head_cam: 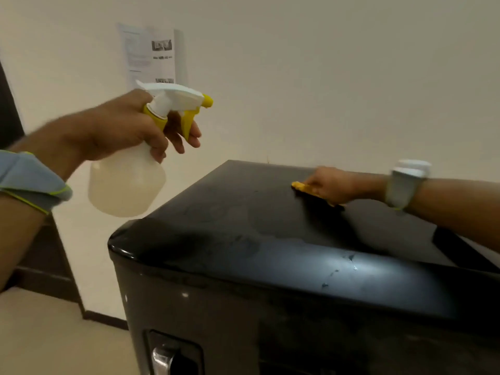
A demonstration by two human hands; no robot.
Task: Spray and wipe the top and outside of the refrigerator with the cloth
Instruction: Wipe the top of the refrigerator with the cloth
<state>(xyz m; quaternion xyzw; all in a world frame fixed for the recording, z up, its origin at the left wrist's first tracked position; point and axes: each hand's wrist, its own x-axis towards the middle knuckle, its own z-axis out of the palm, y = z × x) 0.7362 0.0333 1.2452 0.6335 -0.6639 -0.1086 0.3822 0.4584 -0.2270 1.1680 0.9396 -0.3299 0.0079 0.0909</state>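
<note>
A black refrigerator (243, 239) fills the lower right, its flat top dull with wet smears and a few droplets near the front edge. My left hand (130, 125) grips a translucent white spray bottle (127, 185) by the neck, fingers by its yellow trigger, held in the air left of the fridge with the nozzle pointing right. My right hand (332, 185) presses a yellow cloth (303, 188) onto the far part of the fridge top, near the wall. Most of the cloth is hidden under that hand.
A cream wall stands right behind the fridge, with a printed paper sheet (150, 55) taped up at the left. Dark wooden furniture (46, 261) stands at the far left. A chrome door handle (162, 358) shows on the fridge front.
</note>
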